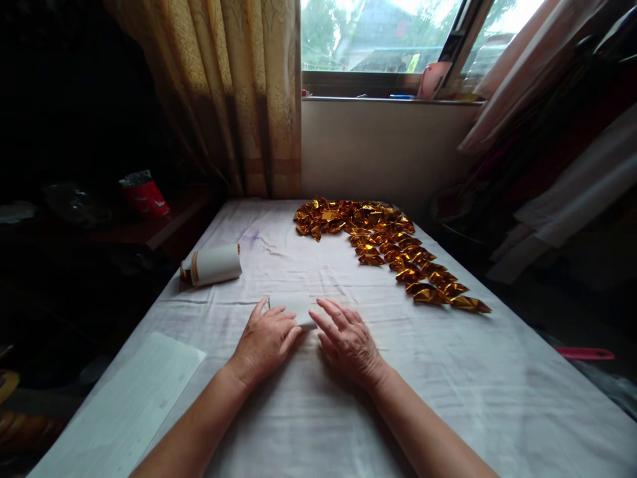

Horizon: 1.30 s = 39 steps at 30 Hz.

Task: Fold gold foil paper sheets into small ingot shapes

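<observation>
A small white sheet of paper (294,307) lies flat on the white cloth of the table (448,372), just ahead of both hands. My left hand (265,342) rests palm down with its fingers stretched out, fingertips on the sheet's near left edge. My right hand (345,338) lies flat too, fingers spread, touching the sheet's right edge. Neither hand grips anything. A long heap of folded gold foil pieces (385,245) runs from the far middle toward the right edge.
A roll of white and gold paper (213,265) lies at the left edge. A large white sheet (129,405) sits at the near left. A red cup (144,196) stands on a dark side shelf. Curtain (233,93) and window are behind.
</observation>
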### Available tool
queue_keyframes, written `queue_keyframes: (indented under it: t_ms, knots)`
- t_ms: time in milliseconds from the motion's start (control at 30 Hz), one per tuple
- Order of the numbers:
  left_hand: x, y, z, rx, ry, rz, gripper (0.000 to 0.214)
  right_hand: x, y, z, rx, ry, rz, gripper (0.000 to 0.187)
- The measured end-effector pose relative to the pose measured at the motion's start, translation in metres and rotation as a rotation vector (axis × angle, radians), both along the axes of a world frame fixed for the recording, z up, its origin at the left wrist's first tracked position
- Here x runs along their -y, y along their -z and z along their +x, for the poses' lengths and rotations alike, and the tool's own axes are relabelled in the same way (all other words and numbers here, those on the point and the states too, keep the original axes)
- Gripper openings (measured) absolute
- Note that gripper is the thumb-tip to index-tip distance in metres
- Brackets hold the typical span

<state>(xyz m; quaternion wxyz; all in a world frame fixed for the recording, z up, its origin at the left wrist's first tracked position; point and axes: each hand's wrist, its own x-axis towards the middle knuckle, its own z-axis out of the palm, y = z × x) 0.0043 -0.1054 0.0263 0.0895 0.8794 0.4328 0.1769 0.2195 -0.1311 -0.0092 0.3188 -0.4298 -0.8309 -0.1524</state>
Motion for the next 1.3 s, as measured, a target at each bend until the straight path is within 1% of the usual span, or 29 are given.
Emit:
queue_keyframes:
  t_ms: [67,133,200,267,367,467,500,567,633,700,800,867,933,1000,1133,1233,1300]
  knots:
    - [0.007,-0.003,0.005,0.014,0.031,-0.057,0.029,0.003,-0.001,-0.002,0.023,-0.064,0.017,0.036]
    - [0.009,-0.006,0.005,0.028,0.044,-0.131,0.033,0.003,0.001,-0.001,0.024,-0.141,0.000,0.026]
    - [0.006,-0.006,0.002,0.053,0.039,-0.223,0.037,0.002,0.004,0.000,0.007,-0.190,-0.075,0.020]
    - [0.000,-0.006,-0.004,0.099,0.010,-0.312,0.039,0.000,0.007,-0.001,-0.015,-0.182,-0.200,0.018]
    - [-0.014,-0.006,-0.014,0.193,-0.044,-0.413,0.044,-0.007,0.002,-0.007,-0.073,-0.062,-0.435,0.018]
    - [-0.028,-0.009,-0.021,0.230,-0.018,-0.524,0.049,-0.019,-0.012,-0.016,-0.152,0.094,-0.709,0.018]
    - [-0.032,-0.009,-0.021,0.219,-0.016,-0.519,0.045,-0.023,-0.018,-0.018,-0.170,0.131,-0.787,0.018]
    - [-0.038,-0.011,-0.019,0.134,-0.041,-0.450,0.028,-0.031,-0.027,-0.023,-0.202,0.248,-0.881,0.015]
    - [-0.043,-0.011,-0.013,0.051,-0.115,-0.361,0.019,-0.038,-0.032,-0.026,-0.218,0.310,-0.899,0.015]
    - [-0.047,-0.009,-0.006,0.011,-0.171,-0.315,0.017,-0.042,-0.033,-0.028,-0.212,0.354,-0.873,0.019]
    - [-0.049,-0.005,0.000,-0.030,-0.209,-0.279,0.019,-0.047,-0.032,-0.029,-0.156,0.421,-0.835,0.030]
    - [-0.050,-0.004,0.003,-0.056,-0.221,-0.258,0.020,-0.051,-0.034,-0.029,-0.097,0.452,-0.846,0.028]
    - [-0.050,-0.003,0.003,-0.080,-0.225,-0.244,0.014,-0.056,-0.037,-0.028,-0.043,0.465,-0.869,0.022]
    - [-0.051,-0.003,0.003,-0.101,-0.232,-0.232,0.011,-0.062,-0.042,-0.028,-0.004,0.468,-0.894,0.018]
    - [-0.053,-0.001,0.001,-0.116,-0.241,-0.179,0.020,-0.069,-0.046,-0.029,0.021,0.448,-0.943,0.014]
    - [-0.055,0.002,-0.001,-0.082,-0.212,-0.170,0.017,-0.071,-0.045,-0.027,0.001,0.393,-0.933,0.013]
    - [-0.057,0.003,-0.002,-0.051,-0.189,-0.175,0.013,-0.073,-0.045,-0.024,-0.049,0.344,-0.944,0.010]
